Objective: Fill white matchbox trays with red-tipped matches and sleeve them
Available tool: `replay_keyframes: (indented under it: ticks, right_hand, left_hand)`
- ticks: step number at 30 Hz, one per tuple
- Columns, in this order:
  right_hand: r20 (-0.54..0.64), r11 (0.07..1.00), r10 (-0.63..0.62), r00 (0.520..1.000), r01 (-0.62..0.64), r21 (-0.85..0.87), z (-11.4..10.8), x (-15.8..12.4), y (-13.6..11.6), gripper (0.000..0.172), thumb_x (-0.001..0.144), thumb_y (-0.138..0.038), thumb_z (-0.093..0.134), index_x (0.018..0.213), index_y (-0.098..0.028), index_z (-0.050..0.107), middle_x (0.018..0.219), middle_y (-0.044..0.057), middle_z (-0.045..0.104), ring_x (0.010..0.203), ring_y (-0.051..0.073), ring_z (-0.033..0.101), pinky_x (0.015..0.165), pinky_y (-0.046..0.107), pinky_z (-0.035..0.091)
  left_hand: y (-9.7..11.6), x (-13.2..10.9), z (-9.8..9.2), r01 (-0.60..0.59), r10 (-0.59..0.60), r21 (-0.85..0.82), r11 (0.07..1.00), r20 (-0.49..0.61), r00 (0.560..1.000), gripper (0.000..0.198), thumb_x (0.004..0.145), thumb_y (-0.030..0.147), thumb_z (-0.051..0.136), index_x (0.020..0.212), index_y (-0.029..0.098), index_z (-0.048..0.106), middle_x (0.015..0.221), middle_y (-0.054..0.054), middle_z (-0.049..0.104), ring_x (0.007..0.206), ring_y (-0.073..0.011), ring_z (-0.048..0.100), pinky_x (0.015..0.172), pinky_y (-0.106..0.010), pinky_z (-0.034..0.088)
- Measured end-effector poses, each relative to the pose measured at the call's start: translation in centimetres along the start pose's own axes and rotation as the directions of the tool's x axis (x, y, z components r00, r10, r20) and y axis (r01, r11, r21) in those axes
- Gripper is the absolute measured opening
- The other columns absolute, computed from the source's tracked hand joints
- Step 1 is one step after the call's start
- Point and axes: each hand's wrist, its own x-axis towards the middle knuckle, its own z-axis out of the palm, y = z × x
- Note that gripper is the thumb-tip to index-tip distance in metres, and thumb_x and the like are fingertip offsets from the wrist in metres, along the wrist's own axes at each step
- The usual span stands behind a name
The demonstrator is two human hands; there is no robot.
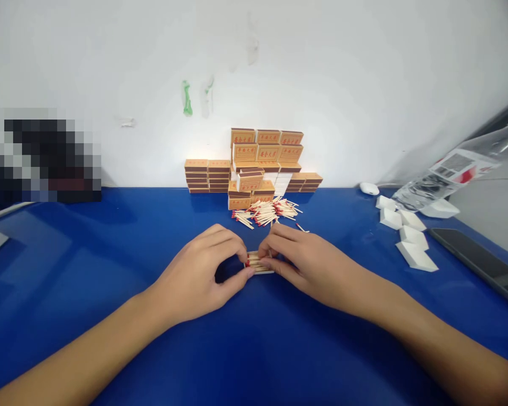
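Observation:
A small white matchbox tray lies on the blue table between my hands, with red-tipped matches lined up lengthwise in it. The thumb and fingertips of my left hand grip the tray's left end, beside the match heads. My right hand has its fingers closed at the right end, pinching at the matches inside; the fingers partly hide that end. Just beyond the hands sits a loose pile of matches with red heads.
Stacked matchboxes stand against the wall behind the pile. On the right lie several folded white paper pieces, a white earbud case, a clear plastic bottle and a dark phone. A blurred dark object stands at left.

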Motion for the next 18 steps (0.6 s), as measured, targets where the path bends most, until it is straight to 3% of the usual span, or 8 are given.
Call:
replay_keyframes:
  ticks: [8, 18]
  right_hand:
    - [-0.002, 0.999, 0.047, 0.999, -0.047, -0.013, -0.82, 0.21, 0.75, 0.012, 0.107, -0.02, 0.056, 0.097, -0.02, 0.064, 0.099, 0.004, 0.07, 0.082, 0.017, 0.062, 0.074, 0.031, 0.045]
    - [-0.016, 0.999, 0.03, 0.999, -0.03, 0.023, -0.86, 0.06, 0.47, 0.006, 0.101, -0.018, 0.063, 0.097, -0.021, 0.065, 0.096, 0.003, 0.072, 0.078, 0.016, 0.062, 0.07, 0.03, 0.043]
  left_hand:
    - [-0.27, -0.1, 0.09, -0.073, 0.073, -0.001, 0.997, 0.018, 0.997, 0.01, 0.103, 0.022, 0.065, 0.104, 0.023, 0.075, 0.112, -0.005, 0.073, 0.104, -0.0203, 0.064, 0.093, -0.037, 0.055]
    - [-0.02, -0.13, -0.05, -0.051, 0.051, -0.004, 0.999, 0.047, 0.998, 0.003, 0.099, 0.021, 0.068, 0.1, 0.023, 0.071, 0.112, -0.005, 0.073, 0.105, -0.0217, 0.065, 0.093, -0.038, 0.056]
